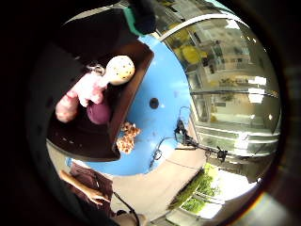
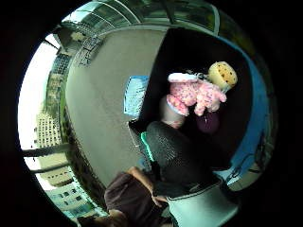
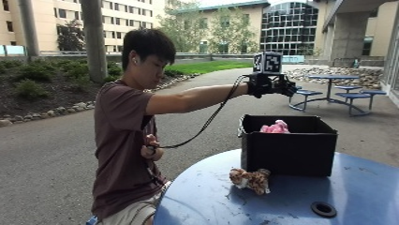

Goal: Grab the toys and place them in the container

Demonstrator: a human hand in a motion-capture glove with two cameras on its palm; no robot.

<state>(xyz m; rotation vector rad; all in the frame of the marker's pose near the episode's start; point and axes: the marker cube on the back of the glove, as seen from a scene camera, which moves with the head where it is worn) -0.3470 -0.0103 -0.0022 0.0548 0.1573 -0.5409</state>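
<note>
hand: gloved right hand (image 3: 272, 86) raised above the container, arm stretched out; holds nothing that shows, fingers look relaxed, not pinching
container: black box (image 3: 289, 146) on the blue round counter (image 3: 205, 201), toward its far edge, open top
toys inside: pink spotted plush (image 2: 195, 93) with a tan spotted round toy (image 2: 222, 74) touching it, dark purple ball (image 1: 98, 113) beside them on the box floor
toy left: small brown spotted plush (image 3: 250, 179) on the counter, just beside the box's near wall, outside it
step: judged between drops; hand over the box, one toy not yet picked up
next move: likely bring the hand down outside the near wall to the brown plush, pinch it, lift over the rim
edges: box walls stand high, so the hand must clear the rim both ways; plush sits close to the wall, little room on that side
open room: bare counter toward the person's edge, approach from there; dark centre hole (image 3: 323, 208) well apart from the plush
</note>
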